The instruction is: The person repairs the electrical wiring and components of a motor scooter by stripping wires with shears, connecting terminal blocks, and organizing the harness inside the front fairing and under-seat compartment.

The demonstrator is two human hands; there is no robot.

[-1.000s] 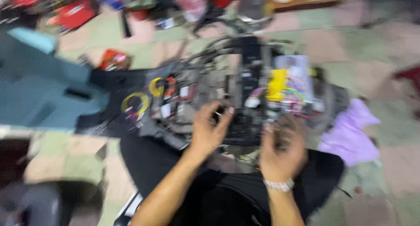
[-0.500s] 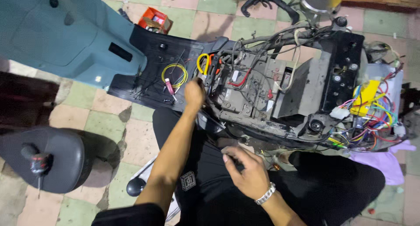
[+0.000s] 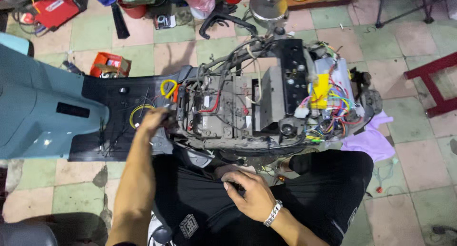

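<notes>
Hands on stripped scooter frame (image 3: pixel 247 117)
Left hand (image 3: pixel 153 120) fingers curl at the wiring, grip unclear; right hand (image 3: pixel 252 193) rests loosely spread on black trousers (image 3: pixel 200 208).

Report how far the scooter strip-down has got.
Done: the scooter has its covers off, frame and colourful wiring exposed. In hand: left hand at the wires beside the grey battery box; right hand rests on the lap. Left: wiring still loose, nothing refitted.

A single head-worn camera looks steeply down from close above onto a stripped scooter frame (image 3: pixel 257 108) lying across a tiled floor (image 3: pixel 409 113), lap at bottom edge
</notes>
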